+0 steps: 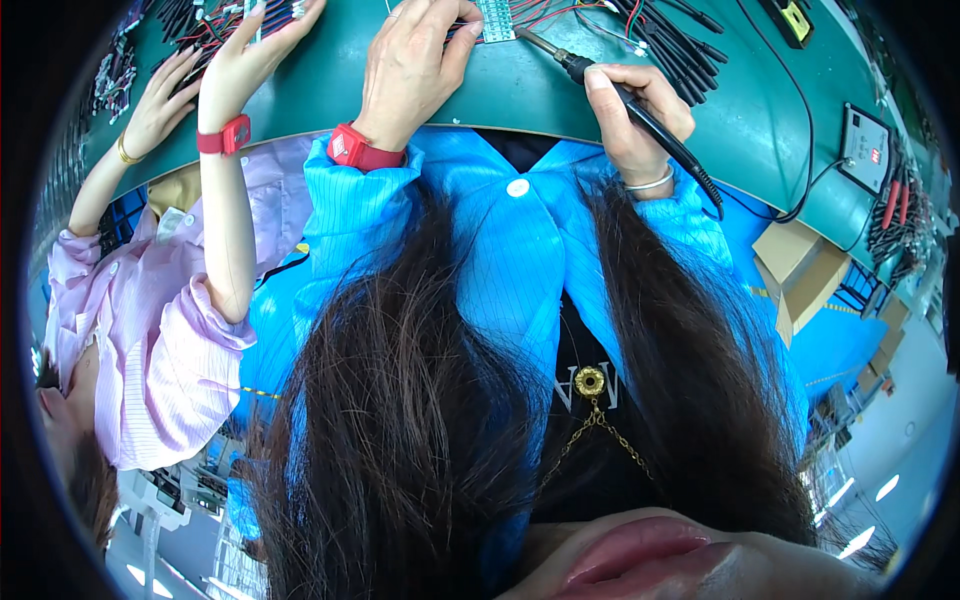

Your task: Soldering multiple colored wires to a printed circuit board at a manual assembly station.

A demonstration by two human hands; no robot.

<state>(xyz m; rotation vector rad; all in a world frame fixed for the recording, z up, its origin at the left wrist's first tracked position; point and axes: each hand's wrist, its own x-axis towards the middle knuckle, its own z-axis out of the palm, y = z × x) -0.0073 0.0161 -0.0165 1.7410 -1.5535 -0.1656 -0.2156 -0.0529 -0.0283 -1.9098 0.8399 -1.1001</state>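
Observation:
My right hand (640, 115) grips a soldering iron (575, 66) by its black handle. The metal tip points left and reaches the right edge of a pale green circuit board panel (497, 22) at the top of the view. Beside that panel's left edge is my left hand (412, 70), its thumb and fingers drawn together. Thin wires show by these fingertips, but what they pinch is hidden. Red and dark wires (545, 14) run off to the panel's right.
Black cable-like parts (680, 50) lie right of the iron on the green table (760, 130). A soldering station (866, 148) and red-handled pliers (893, 203) are farther right, above an open cardboard box (800, 265). At left, a co-worker's hands (245, 65) handle wired parts.

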